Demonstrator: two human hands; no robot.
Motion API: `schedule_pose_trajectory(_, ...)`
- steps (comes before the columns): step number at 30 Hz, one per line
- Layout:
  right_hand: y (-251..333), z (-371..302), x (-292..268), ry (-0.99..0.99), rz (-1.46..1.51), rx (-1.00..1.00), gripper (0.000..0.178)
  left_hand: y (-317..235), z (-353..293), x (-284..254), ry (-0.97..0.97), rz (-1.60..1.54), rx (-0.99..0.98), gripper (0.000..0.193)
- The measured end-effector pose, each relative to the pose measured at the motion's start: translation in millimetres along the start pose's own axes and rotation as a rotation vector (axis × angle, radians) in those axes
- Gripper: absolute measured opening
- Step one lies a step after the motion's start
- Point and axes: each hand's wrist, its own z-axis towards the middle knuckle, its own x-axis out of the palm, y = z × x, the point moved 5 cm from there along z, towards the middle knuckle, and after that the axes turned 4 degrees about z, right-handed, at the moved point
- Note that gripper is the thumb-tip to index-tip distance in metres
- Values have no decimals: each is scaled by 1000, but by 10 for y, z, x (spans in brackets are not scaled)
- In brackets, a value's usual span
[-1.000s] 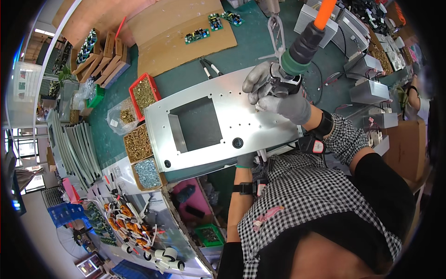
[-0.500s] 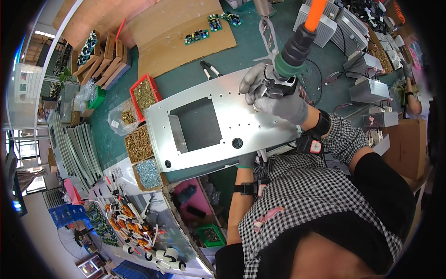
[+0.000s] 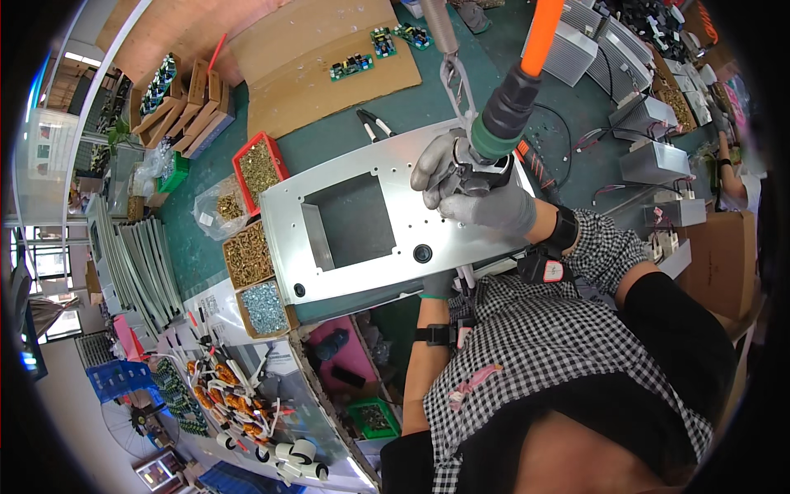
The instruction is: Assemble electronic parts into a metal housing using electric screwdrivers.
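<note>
A silver sheet-metal panel (image 3: 346, 276) with a large rectangular cutout and several small holes lies in front of me. My right hand (image 3: 498, 206), in a grey glove, is wrapped round a hanging power screwdriver (image 3: 498, 123) over the panel's right part. The screwdriver has a black body and a green collar, and an orange hose (image 3: 543, 33) rises from its top. Its tip is hidden behind the hand. At the panel's near edge is my gloved left hand (image 3: 439, 285); its fingers are hidden under the panel.
Left of the panel are a red bin (image 3: 262, 169) of screws, a brass-screw tray (image 3: 248, 255) and a tray of silver screws (image 3: 263, 308). Cutters (image 3: 376, 123) and cardboard with circuit boards (image 3: 352, 67) are beyond. Metal housings (image 3: 654, 162) stand at right, near another person's arm (image 3: 728, 169).
My right hand and the screwdriver have shifted a little left and toward me, uncovering an orange-and-black tool behind. My left hand has stayed at the panel's near edge.
</note>
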Motion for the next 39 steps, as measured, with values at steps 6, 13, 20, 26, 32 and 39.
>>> schedule_pose_trajectory(6,-42,-20,61,96,50,-3,32,-26,-7,-4,-16,52,28,29)
schedule_pose_trajectory(13,-59,-17,125,35,-120,95,31,-25,-26,-54,-32,125,55,29)
schedule_pose_trajectory(20,-126,-44,176,78,-291,44,29,-45,-47,-89,-44,193,81,29)
schedule_pose_trajectory(26,-255,-87,73,58,-291,90,27,-71,-38,-127,-57,253,105,29)
schedule_pose_trajectory(32,-147,-96,177,105,-281,31,28,-74,-63,-171,-69,307,123,30)
schedule_pose_trajectory(39,373,113,100,86,-68,11,29,-121,-101,-283,-105,380,126,30)
